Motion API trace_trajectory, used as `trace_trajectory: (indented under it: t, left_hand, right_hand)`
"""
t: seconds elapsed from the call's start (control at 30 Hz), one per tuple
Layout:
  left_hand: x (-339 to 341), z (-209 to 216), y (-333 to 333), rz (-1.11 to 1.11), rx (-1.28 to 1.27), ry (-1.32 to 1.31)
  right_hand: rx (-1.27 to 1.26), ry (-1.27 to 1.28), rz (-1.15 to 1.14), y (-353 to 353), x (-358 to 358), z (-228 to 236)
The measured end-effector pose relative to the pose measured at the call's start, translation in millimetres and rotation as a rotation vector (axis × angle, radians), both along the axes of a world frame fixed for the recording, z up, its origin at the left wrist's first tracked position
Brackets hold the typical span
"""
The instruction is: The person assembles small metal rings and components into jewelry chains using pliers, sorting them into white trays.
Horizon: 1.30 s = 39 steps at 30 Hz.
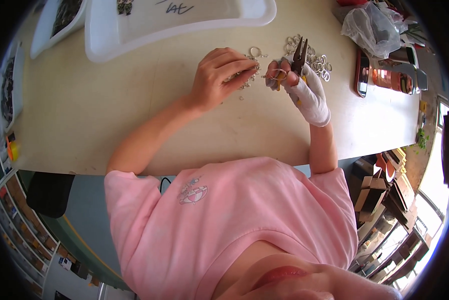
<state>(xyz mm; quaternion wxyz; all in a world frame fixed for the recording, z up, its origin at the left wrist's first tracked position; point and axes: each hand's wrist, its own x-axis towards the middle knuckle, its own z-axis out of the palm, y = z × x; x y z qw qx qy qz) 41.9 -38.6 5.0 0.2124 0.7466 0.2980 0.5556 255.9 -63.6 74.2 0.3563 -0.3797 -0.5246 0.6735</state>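
Note:
My right hand (307, 95), in a white glove with bare fingertips, is closed around a pair of pliers (298, 57). Their dark jaws point up and away, and bits of yellow handle show between the fingers. A silvery ring (280, 74) is also held at the thumb and fingertips of that hand. My bare left hand (223, 75) reaches over a small heap of tiny metal pieces (245, 84), its fingers bent together in a pinch. Whatever lies between those fingertips is too small or hidden to make out. Just beyond the heap lies a single ring (255, 51).
More metal rings (320, 65) are piled on the table (184, 135) behind the pliers. A large white tray (184, 30) stands at the far left. To the right are a phone (363, 75), a pinkish jar (392, 81) and a clear plastic bag (372, 30).

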Motion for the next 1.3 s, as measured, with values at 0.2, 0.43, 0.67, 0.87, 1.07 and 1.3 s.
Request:
trace_trajectory:
  t: [0.2,0.43,0.67,0.87,1.07,1.3]
  left_hand:
    - [0.5,-1.4,-2.0,-0.033,0.023,0.029]
    - [0.3,0.3,-4.3,-0.079,-0.003,0.038]
    - [0.2,-1.0,-3.7,-0.083,0.013,0.030]
    - [-0.9,-2.0,-3.0,-0.105,0.017,-0.003]
    - [-3.9,2.9,-1.0,0.009,0.072,-0.063]
    - [-7.5,9.0,-2.4,0.067,0.198,-0.045]
  right_hand:
    - [0.062,0.017,-0.072,-0.1,-3.1,4.5]
    - [0.068,0.001,-0.043,0.1,-2.3,0.3]
    - [0.036,-0.007,-0.038,0.3,-1.2,-1.8]
    - [0.044,-0.016,-0.044,-0.9,-1.1,0.1]
    - [0.108,-0.095,-0.041,-1.1,1.2,2.6]
    - [0.796,-0.826,-0.167,-12.3,-24.1,7.3]
